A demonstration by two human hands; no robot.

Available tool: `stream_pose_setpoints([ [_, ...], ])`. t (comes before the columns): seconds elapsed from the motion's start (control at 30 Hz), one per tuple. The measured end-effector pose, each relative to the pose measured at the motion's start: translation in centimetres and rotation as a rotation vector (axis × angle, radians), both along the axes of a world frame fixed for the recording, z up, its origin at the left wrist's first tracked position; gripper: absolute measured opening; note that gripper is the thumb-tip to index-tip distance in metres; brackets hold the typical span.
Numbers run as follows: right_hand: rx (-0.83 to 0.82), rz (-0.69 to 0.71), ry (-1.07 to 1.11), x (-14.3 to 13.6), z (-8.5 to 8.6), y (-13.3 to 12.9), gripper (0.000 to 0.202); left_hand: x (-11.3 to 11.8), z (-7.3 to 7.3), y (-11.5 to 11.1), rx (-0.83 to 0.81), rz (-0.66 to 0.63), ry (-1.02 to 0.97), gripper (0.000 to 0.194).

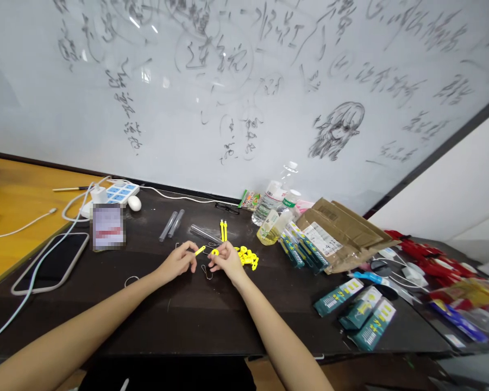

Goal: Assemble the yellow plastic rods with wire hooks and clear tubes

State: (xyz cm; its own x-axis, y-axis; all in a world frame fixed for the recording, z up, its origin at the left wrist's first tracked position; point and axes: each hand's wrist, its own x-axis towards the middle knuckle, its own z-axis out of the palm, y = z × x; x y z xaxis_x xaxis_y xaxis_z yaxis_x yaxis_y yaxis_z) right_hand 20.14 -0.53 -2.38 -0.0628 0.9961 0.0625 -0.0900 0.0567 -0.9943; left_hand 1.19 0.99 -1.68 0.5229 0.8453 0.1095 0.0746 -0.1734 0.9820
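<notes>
My left hand (180,259) pinches a small yellow stick-shaped piece (200,250) between thumb and fingertips. Close beside it, my right hand (227,259) has its fingertips closed on a small yellow ring-like piece (215,252). The two pieces are apart. A bent wire clip (206,272) lies on the dark table below my hands. Right of my right hand is a pile of small yellow parts (248,258), partly hidden by the hand. Two yellow rods (224,230) lie behind it, and a clear tube (205,233) rests just left of them.
Two more clear tubes (171,225) lie to the left. Further left are a phone (51,263), a power strip (123,193) and cables. On the right stand bottles (267,203), a cardboard box (338,225) and several green packets (361,308). A whiteboard (167,136) rises behind the table.
</notes>
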Motion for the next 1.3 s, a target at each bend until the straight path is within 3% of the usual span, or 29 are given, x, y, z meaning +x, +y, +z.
stream_pose_setpoints([
  [0.13, 0.060, -0.007, -0.115, -0.2, -0.7, 0.1, 0.035, 0.1, -0.1, -0.5, 0.122, -0.058, 0.098, 0.013],
  [0.3, 0.222, -0.031, -0.378, -0.2, -0.6, -0.3, 0.021, -0.1, -0.1, -0.7, 0.196, -0.071, 0.196, 0.022],
  [0.5, 0.390, -0.096, -0.723, -0.4, 0.0, -1.2, 0.017, -0.1, 0.1, -0.8, 0.296, 0.003, 0.257, 0.024],
  [0.83, 0.452, -0.049, -0.806, -0.9, 0.2, -2.0, 0.032, -0.4, 0.0, -0.3, 0.273, 0.068, 0.269, 0.027],
  [1.0, 0.458, -0.015, -0.886, -1.1, 0.6, -2.4, 0.041, -0.3, 0.0, -0.7, 0.369, 0.110, 0.325, 0.030],
  [1.17, 0.460, 0.005, -0.928, -0.9, 0.9, -2.5, 0.037, -0.4, 0.0, -0.8, 0.442, 0.109, 0.404, 0.032],
  [1.3, 0.435, 0.057, -0.741, -0.7, 0.9, -2.4, 0.019, -0.5, -0.2, -0.6, 0.475, 0.086, 0.444, 0.031],
])
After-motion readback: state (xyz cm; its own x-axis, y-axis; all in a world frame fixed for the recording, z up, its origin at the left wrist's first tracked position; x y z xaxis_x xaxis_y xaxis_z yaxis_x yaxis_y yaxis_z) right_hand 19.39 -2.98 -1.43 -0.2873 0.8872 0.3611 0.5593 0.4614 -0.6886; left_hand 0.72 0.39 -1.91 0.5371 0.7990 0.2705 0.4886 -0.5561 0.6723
